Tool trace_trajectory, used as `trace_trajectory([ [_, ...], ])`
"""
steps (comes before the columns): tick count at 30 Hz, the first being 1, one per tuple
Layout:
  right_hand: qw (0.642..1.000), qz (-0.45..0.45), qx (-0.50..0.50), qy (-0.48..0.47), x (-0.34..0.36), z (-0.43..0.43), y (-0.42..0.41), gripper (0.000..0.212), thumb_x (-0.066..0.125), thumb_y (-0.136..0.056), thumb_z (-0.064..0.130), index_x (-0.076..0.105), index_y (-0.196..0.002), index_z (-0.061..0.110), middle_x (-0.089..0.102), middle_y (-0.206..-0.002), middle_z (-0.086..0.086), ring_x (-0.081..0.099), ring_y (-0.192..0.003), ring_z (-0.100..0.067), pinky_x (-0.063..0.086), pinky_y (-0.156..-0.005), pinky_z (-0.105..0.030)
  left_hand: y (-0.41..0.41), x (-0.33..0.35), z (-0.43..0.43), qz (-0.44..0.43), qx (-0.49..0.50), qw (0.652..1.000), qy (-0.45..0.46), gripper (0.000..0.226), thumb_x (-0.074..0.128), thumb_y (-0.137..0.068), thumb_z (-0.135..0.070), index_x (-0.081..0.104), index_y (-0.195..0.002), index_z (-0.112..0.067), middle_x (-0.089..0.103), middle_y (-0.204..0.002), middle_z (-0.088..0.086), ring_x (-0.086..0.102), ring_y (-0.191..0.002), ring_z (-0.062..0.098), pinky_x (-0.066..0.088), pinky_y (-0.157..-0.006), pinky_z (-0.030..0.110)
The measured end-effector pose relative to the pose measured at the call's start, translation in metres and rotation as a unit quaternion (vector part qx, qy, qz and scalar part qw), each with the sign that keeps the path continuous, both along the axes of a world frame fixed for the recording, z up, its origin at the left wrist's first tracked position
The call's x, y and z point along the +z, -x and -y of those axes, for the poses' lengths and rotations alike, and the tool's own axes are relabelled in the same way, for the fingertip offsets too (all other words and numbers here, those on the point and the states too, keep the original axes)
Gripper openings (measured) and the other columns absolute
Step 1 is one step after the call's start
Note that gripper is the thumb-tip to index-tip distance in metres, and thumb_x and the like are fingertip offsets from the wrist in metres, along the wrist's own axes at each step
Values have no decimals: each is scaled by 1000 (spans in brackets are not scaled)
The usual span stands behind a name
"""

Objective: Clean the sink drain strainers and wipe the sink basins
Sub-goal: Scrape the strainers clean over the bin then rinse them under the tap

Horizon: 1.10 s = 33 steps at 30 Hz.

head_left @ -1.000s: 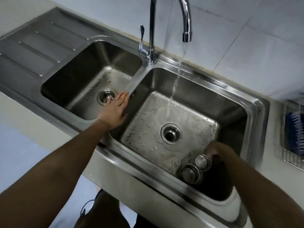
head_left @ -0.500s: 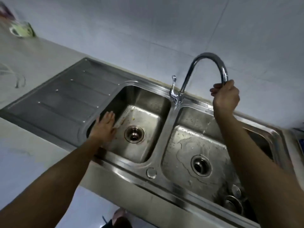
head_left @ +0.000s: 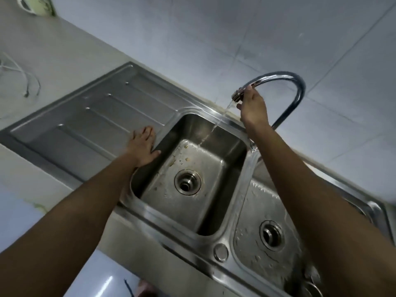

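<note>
- Since the picture before, the tap spout (head_left: 278,75) had swung across to the left basin (head_left: 232,153), and water (head_left: 211,131) was falling into it.
- Far over, the left hand (head_left: 142,147) lay flat, fingers straight, on the draining board (head_left: 85,116) right at the basin's edge.
- Bits of food (head_left: 181,160) dotted the basin floor around its drain (head_left: 188,182).
- Next, the right hand (head_left: 252,107) was curled round the spout's tip. I thought moving it slowly would chase the bits to the hole without splashing.
- Last, the right basin (head_left: 250,211) was wet. The strainers (head_left: 314,290) seemed to sit in its near corner, mostly hidden.
</note>
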State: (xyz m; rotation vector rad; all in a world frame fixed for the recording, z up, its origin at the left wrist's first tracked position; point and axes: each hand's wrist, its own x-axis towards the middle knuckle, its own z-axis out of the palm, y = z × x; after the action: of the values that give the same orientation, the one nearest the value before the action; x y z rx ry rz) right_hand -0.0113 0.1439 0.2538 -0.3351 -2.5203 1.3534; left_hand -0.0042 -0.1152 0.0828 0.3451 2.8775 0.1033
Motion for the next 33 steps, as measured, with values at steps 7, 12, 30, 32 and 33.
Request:
trace_trajectory([
  [7,993,-13,45,109,-90,11,3,49,25,-100,49,41,-140,25,56,-137,0,48,-131,-17,32,-112,-38,34,-7,-3,-3,8,1000,-7,89,40,-89,-59,-4,-152,-15,-5,-161,6,-5,-148,26,0,-118,49],
  [12,970,227,11,-87,-237,1,1,57,39,-99,44,34,-146,13,43,-147,-12,39,-136,-29,28,-113,-41,39,-24,-1,-56,21,998,5,85,38,-88,-61,4,-153,-18,4,-161,6,2,-148,24,1,-118,50],
  [30,930,254,20,-264,-361,44,42,69,29,-99,49,5,-154,14,4,-162,-11,2,-149,-32,5,-116,-60,48,-33,-2,-84,17,996,17,87,26,-82,-66,3,-153,-20,4,-161,4,3,-149,24,1,-119,48],
  [32,926,261,42,-269,-352,56,49,71,27,-100,49,2,-153,9,-2,-162,-12,-3,-149,-31,-2,-115,-58,49,-32,-1,-79,17,997,9,88,27,-82,-66,3,-153,-20,3,-161,4,3,-149,24,1,-119,48],
  [33,917,225,136,-301,-353,65,49,72,25,-99,49,0,-153,8,-4,-162,-12,-5,-149,-29,-4,-116,-53,49,-32,0,-77,16,997,5,88,27,-82,-66,3,-153,-20,3,-161,4,3,-149,24,1,-119,48],
])
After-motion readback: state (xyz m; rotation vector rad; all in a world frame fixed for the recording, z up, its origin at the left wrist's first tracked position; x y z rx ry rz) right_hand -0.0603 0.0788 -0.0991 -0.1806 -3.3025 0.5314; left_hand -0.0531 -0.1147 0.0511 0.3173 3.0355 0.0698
